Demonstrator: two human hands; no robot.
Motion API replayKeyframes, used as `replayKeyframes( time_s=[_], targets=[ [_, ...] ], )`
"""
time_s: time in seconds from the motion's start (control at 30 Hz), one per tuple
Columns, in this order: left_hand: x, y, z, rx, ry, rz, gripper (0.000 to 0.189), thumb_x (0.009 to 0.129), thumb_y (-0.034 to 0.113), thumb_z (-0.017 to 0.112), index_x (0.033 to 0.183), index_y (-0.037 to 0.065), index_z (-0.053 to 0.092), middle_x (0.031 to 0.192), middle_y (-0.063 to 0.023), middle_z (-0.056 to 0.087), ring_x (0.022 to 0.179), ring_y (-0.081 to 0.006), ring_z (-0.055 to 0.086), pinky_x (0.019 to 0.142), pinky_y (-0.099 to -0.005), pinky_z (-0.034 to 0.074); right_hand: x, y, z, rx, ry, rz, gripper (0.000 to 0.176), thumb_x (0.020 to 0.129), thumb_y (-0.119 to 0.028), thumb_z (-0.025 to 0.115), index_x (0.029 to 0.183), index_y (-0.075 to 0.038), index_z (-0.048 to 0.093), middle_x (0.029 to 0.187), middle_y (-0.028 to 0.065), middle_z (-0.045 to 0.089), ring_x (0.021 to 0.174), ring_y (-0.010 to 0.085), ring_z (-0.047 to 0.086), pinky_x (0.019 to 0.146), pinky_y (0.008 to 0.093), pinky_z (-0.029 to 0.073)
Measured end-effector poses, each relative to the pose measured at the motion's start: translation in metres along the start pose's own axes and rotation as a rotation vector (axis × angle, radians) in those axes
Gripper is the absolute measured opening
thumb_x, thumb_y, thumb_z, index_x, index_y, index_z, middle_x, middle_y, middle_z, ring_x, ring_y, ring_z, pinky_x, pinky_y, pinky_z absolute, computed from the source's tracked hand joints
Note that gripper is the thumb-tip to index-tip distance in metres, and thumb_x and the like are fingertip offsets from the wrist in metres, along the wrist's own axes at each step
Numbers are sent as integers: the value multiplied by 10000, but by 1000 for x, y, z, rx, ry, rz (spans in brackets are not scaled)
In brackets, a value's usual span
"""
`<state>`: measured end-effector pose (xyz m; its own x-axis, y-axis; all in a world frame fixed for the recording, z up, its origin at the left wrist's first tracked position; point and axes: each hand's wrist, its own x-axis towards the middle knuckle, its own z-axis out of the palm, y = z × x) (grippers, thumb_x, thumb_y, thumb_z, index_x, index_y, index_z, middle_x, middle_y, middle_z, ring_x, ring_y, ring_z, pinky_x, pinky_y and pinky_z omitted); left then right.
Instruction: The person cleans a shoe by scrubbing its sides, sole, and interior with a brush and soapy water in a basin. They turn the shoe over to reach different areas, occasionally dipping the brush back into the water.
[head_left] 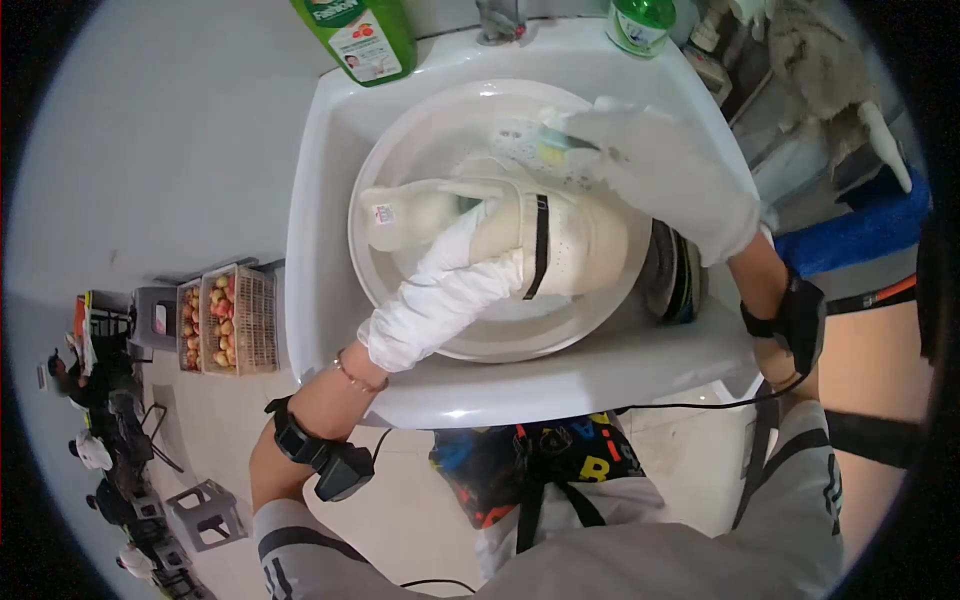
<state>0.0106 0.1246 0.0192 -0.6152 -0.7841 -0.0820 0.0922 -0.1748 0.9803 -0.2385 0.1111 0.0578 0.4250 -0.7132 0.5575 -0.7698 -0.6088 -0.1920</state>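
Observation:
My left hand (pixel 458 250), in a white glove, is closed on a cream-coloured item (pixel 585 245) with small holes and a black strap. I cannot tell what kind of item it is. Its paler end (pixel 410 218) carries a small printed label and points left. Over the far right of the white basin (pixel 375 275), my right hand (pixel 655 165) is gloved too and smeared by motion. A small brush (pixel 568 142) with teal and yellow parts sticks out from its closed fingers. Soapy water (pixel 500 130) lies in the basin beneath.
The basin sits inside a white sink (pixel 325 150) under a tap (pixel 500 18). A green bottle (pixel 365 40) and a green-lidded tub (pixel 640 25) stand on the back rim. A dark striped item (pixel 672 275) is wedged right of the basin. Fruit crates (pixel 255 320) stand left.

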Motion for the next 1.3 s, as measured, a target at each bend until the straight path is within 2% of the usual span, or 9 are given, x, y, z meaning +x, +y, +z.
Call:
replayKeyframes(
  time_s=[0.2,0.33,0.43,0.6,0.73,0.83,0.9,1.03,1.3],
  targets=[
    [-1,-1,-4,189,-82,-75,647,853,199,688,1374,-7,364,1234,-77,522,1103,-149,495,946,-280,433,42,23,51,-172,-836,203,272,850,-150,509,1044,-27,655,1037,189,647,846,358,641,819,426,491],
    [-4,5,-5,136,-67,-36,662,865,196,663,1396,-13,328,1265,-94,491,1152,-161,459,977,-288,409,36,78,116,-59,-757,-46,319,912,-264,491,1020,14,606,957,234,621,852,395,594,758,440,467],
    [1,14,-3,39,-72,61,534,871,198,637,1331,19,433,1218,-70,529,1131,-156,473,965,-286,407,32,70,121,-161,-490,-65,302,874,-176,526,1108,-21,637,1024,198,656,891,316,642,860,396,479],
    [5,10,-3,39,-13,174,372,901,198,589,1234,44,531,1166,-44,562,1076,-154,496,941,-278,407,26,72,106,-20,-535,-33,322,882,-187,539,1143,-18,621,1038,196,654,904,285,633,865,379,474],
    [3,23,-3,-54,-61,32,360,914,185,576,1244,50,525,1161,-37,561,1063,-141,501,933,-266,411,20,76,60,286,-707,108,342,887,-197,549,1171,-16,609,1048,195,652,915,259,626,869,364,470],
    [1,23,-6,213,-126,250,385,919,178,573,1277,56,503,1164,-20,552,1052,-117,503,918,-254,421,33,56,17,405,-734,209,352,890,-201,555,1185,-15,602,1054,194,651,920,247,623,871,357,469],
    [2,26,-4,-63,-24,33,431,916,170,581,1312,49,465,1149,-8,550,1035,-87,506,897,-240,433,64,5,-23,316,-695,484,379,895,-181,584,1240,-25,575,970,58,670,865,124,560,807,292,474],
    [-1,14,-12,-71,87,-14,513,908,137,587,1367,29,385,1146,-16,564,1026,-88,527,908,-238,434,56,-30,-41,471,-306,-39,373,890,-185,585,1215,-2,566,1054,146,660,905,208,610,866,293,473],
    [2,21,-7,-91,57,-8,425,903,115,591,1306,34,482,1202,-25,566,1072,-101,526,936,-250,427,44,-14,-19,138,-253,-187,331,835,-100,622,1159,-31,612,1094,98,636,1001,213,595,891,306,479]
  ],
)
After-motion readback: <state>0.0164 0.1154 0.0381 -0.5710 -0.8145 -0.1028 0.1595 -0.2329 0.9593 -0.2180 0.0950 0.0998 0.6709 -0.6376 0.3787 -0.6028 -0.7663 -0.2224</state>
